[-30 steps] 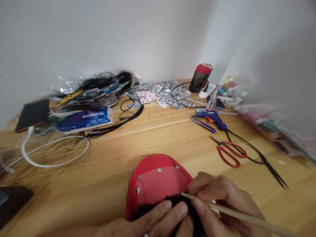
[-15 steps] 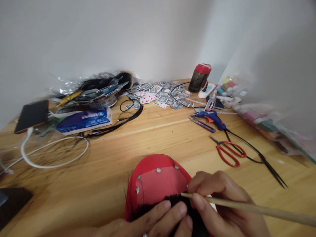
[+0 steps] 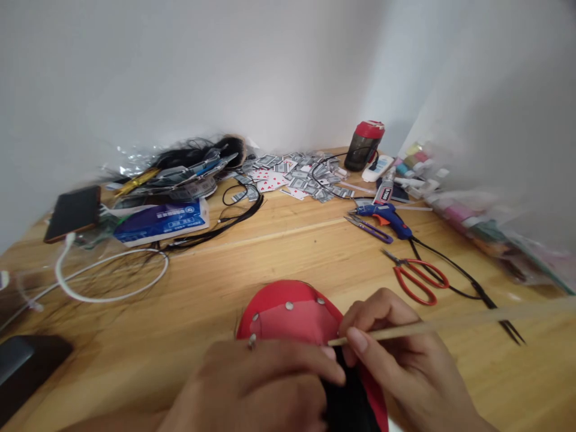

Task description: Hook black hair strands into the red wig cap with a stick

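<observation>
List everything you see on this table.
Form: 1, red, centre
Studs: 3+, silver, on form
Hairlike piece: 1, black, on form
Stick: 1, pale, right
Scissors: 1, red, right
Tweezers: 1, black, right
Snips: 1, purple, right
Glue gun: 1, blue, right
Tube: 1, grey, right
Bottle: 1, white, back
Cup: 1, grey, back
Cards: many, grey, back
Hair: 1, black, back
Packet: 1, blue, left
Phone: 1, black, left
Cable: 1, white, left
Strands: several, black, left
Bagged items: several, mixed, right
Unclear object: 1, black, left
Table: 1, tan, beneath
Left hand: 1, over form
Right hand: 1, holding stick
</observation>
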{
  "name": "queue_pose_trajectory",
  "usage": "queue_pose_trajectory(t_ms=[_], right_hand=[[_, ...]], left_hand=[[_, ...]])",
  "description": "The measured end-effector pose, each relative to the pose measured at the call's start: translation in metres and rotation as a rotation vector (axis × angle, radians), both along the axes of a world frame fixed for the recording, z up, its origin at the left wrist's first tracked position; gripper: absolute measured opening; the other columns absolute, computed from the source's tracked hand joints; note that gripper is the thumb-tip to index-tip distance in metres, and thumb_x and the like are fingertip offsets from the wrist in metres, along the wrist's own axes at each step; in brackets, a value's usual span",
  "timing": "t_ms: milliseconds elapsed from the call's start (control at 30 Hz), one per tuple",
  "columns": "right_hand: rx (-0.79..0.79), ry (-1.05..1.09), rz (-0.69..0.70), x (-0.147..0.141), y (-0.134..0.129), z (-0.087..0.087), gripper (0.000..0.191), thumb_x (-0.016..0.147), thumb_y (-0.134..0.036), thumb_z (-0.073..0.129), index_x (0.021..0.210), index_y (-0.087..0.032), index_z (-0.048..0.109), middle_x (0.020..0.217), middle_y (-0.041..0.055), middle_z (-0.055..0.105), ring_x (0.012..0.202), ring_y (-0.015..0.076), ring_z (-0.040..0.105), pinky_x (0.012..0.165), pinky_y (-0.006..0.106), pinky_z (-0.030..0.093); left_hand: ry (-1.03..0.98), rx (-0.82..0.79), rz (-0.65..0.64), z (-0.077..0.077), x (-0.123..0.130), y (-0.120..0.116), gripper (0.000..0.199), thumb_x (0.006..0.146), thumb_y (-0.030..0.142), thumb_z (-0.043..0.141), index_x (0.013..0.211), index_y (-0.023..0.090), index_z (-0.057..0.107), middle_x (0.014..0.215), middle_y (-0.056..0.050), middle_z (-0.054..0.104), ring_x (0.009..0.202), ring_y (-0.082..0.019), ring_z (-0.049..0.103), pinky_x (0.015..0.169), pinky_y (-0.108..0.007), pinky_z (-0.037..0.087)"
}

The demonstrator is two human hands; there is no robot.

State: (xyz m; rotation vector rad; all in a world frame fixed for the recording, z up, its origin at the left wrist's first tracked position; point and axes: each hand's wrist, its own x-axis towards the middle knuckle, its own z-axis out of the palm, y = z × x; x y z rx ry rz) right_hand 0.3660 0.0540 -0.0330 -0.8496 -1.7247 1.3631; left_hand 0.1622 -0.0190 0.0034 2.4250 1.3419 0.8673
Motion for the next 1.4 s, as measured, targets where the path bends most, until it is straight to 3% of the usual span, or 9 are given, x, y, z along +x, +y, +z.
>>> queue_pose_trajectory(t_ms=[67, 167, 333, 533, 633, 867, 1033, 1267, 1400], right_hand=[[-0.031, 0.017, 0.011, -0.001, 0.0, 0.0, 0.024, 0.094, -0.032, 0.061, 0.072, -0.023, 0.057, 0.063, -0.0013, 0.062, 0.055, 0.0127, 0.058, 0.049, 0.021, 0.045], [-0.109, 0.064, 0.024, -0.001, 0.0, -0.002, 0.025, 0.093, -0.034, 0.063, 0.073, -0.023, 0.053, 0.062, -0.0016, 0.064, 0.057, 0.0137, 0.058, 0.053, 0.023, 0.045], [-0.187, 0.124, 0.039, -0.001, 0.002, -0.002, 0.028, 0.091, -0.034, 0.066, 0.071, -0.023, 0.051, 0.062, -0.0029, 0.063, 0.062, 0.0141, 0.059, 0.058, 0.024, 0.044], [-0.159, 0.116, 0.07, -0.002, 0.006, 0.002, 0.027, 0.09, -0.035, 0.066, 0.07, -0.022, 0.053, 0.062, -0.0023, 0.063, 0.061, 0.0144, 0.058, 0.058, 0.024, 0.044], [-0.151, 0.11, 0.087, -0.002, 0.007, 0.002, 0.027, 0.09, -0.037, 0.065, 0.071, -0.022, 0.053, 0.063, -0.0019, 0.063, 0.061, 0.0147, 0.059, 0.059, 0.025, 0.044], [-0.166, 0.111, 0.101, -0.002, 0.009, 0.004, 0.028, 0.088, -0.038, 0.065, 0.069, -0.022, 0.052, 0.061, -0.0017, 0.063, 0.057, 0.0142, 0.057, 0.056, 0.025, 0.043], [-0.219, 0.154, 0.121, -0.003, 0.01, 0.005, 0.028, 0.087, -0.036, 0.067, 0.069, -0.021, 0.052, 0.06, -0.0021, 0.064, 0.054, 0.0125, 0.055, 0.054, 0.024, 0.041], [-0.316, 0.18, 0.14, -0.006, 0.011, 0.004, 0.03, 0.085, -0.039, 0.07, 0.072, -0.021, 0.05, 0.059, -0.0024, 0.064, 0.051, 0.0106, 0.047, 0.051, 0.023, 0.035], [-0.321, 0.193, 0.141, -0.006, 0.012, 0.003, 0.031, 0.087, -0.043, 0.067, 0.073, -0.021, 0.05, 0.059, -0.0024, 0.064, 0.049, 0.0103, 0.044, 0.05, 0.023, 0.033]], left_hand=[[-0.155, -0.049, 0.093, 0.013, 0.004, 0.004, 0.027, 0.102, 0.027, 0.041, 0.091, 0.024, 0.065, 0.09, 0.003, 0.077, 0.076, -0.007, 0.073, 0.071, -0.01, 0.056], [-0.198, -0.152, 0.17, 0.025, 0.008, 0.006, 0.027, 0.102, 0.023, 0.04, 0.089, 0.024, 0.064, 0.083, 0.004, 0.073, 0.075, -0.009, 0.069, 0.067, -0.013, 0.054], [-0.006, -0.375, 0.081, 0.036, 0.011, 0.016, 0.023, 0.096, 0.016, 0.044, 0.088, 0.023, 0.065, 0.076, 0.006, 0.07, 0.066, -0.008, 0.065, 0.06, -0.013, 0.047], [0.275, -0.532, 0.101, 0.041, 0.02, 0.029, 0.027, 0.092, 0.017, 0.043, 0.087, 0.024, 0.069, 0.064, 0.005, 0.063, 0.056, -0.012, 0.057, 0.052, -0.02, 0.037], [0.374, -0.531, 0.118, 0.044, 0.025, 0.033, 0.03, 0.091, 0.017, 0.041, 0.09, 0.028, 0.07, 0.062, 0.006, 0.062, 0.054, -0.014, 0.057, 0.051, -0.022, 0.034], [0.593, -0.484, 0.144, 0.054, 0.035, 0.036, 0.034, 0.09, 0.018, 0.041, 0.096, 0.03, 0.072, 0.076, 0.0, 0.074, 0.067, -0.022, 0.069, 0.057, -0.027, 0.042], [0.718, -0.424, 0.124, 0.064, 0.042, 0.038, 0.03, 0.087, 0.018, 0.044, 0.092, 0.028, 0.072, 0.068, -0.002, 0.073, 0.058, -0.022, 0.068, 0.051, -0.027, 0.041], [0.855, -0.426, -0.004, 0.071, 0.045, 0.046, 0.027, 0.084, 0.018, 0.045, 0.089, 0.023, 0.071, 0.061, -0.005, 0.069, 0.05, -0.024, 0.065, 0.042, -0.028, 0.03], [0.886, -0.407, 0.001, 0.075, 0.042, 0.042, 0.022, 0.085, 0.015, 0.048, 0.085, 0.023, 0.068, 0.059, -0.004, 0.068, 0.05, -0.022, 0.065, 0.041, -0.028, 0.025]])
